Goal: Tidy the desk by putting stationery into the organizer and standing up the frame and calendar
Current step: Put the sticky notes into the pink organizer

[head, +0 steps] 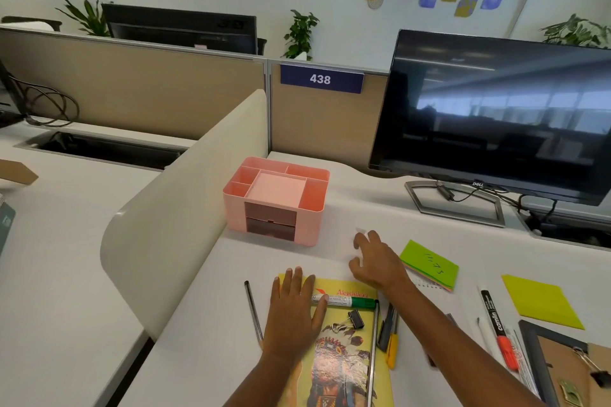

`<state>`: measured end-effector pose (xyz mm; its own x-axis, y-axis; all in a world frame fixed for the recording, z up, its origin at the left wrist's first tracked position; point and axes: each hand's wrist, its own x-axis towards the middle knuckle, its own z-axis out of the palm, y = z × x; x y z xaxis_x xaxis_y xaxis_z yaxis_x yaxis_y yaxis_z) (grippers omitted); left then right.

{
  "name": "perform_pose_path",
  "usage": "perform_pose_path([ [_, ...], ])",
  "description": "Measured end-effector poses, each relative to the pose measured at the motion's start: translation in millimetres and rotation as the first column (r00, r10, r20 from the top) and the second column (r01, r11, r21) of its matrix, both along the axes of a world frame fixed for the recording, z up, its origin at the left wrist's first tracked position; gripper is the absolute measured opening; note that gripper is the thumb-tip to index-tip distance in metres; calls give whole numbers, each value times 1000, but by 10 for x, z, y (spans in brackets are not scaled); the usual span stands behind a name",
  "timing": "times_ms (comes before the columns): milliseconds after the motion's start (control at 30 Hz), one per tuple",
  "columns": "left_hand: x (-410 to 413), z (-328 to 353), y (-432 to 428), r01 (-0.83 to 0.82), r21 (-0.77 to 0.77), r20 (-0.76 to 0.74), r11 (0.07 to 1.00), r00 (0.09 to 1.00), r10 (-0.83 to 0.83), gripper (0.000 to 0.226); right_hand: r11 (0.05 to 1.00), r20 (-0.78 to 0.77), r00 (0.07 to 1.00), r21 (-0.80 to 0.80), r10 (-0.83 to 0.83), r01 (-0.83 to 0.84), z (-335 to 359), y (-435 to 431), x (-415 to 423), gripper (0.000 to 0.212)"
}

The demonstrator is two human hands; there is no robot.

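Observation:
The pink organizer (276, 198) stands at the back of the desk with its compartments open on top. A yellow calendar (344, 350) lies flat in front of me, with a green marker (347, 301) and a black binder clip (351, 321) on it. My left hand (294, 311) rests flat on the calendar's left part, thumb against the marker. My right hand (375, 261) is farther forward, fingers curled round a small white object (361, 231) on the desk. A dark frame (558, 370) lies flat at the lower right.
A dark pen (253, 311) lies left of the calendar; pens and a yellow cutter (392, 350) lie to its right. Green sticky notes (429, 263), a yellow-green pad (542, 301) and a black-and-orange marker (496, 324) sit to the right. A monitor (496, 116) stands behind, a curved divider (185, 192) on the left.

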<state>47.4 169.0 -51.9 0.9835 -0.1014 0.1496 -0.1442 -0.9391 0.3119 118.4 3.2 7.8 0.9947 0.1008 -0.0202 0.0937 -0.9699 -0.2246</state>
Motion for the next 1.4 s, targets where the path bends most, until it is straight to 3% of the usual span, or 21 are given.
perform_pose_path([
  [100,-5,2,-2,-2,7,-4,1000,1000,2,68,994,66,998,107,-24,17,86,5,11,34],
  [267,0,-21,-1,-11,21,6,1000,1000,11,68,974,303,943,216,-136,71,559,110,133,65],
  [400,-4,-43,-9,3,41,11,999,1000,-3,66,965,462,880,262,-109,-18,1002,329,377,30],
  [500,3,-64,-9,7,50,-8,999,1000,-6,63,950,522,851,290,-54,-117,1180,597,586,26],
  [700,6,-72,-32,18,34,-54,999,998,-17,55,951,513,854,213,88,-226,1243,1131,895,28],
  [1033,26,-50,-45,19,71,-57,997,998,-15,70,960,369,918,172,143,-219,999,1415,1219,36],
  [1200,27,-40,-41,25,58,-77,998,997,-21,69,940,314,938,253,143,-228,899,1427,1274,35],
  [1400,15,-46,-26,30,54,-101,998,995,-24,66,924,388,921,339,31,-174,791,1148,1128,40],
])
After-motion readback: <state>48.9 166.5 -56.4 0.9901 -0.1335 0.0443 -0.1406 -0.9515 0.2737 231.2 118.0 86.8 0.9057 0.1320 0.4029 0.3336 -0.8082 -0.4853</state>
